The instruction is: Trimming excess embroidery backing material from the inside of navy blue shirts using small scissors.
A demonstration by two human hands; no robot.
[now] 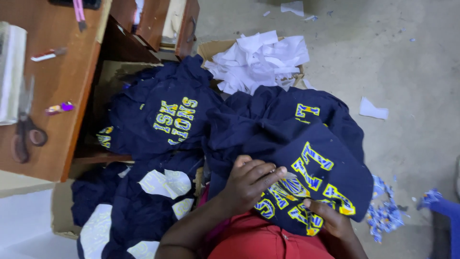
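From the head view, the navy blue cloth garment with yellow and blue letters [306,187] lies over the lap; the left hand [249,184] pinches at a letter, the right hand [330,218] grips the hem, keeping it taut; dark-handled scissors [24,134] rest on the brown wooden worktop [62,81].

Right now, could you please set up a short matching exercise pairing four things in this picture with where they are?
Things:
1. scissors
2. white paper scraps
3. left hand
4. blue and white trimmings

Places:
A. on the floor at the right
B. on the lettered navy garment in the lap
C. on the wooden desk
D. in the cardboard box

Pairs: 1-C, 2-D, 3-B, 4-A
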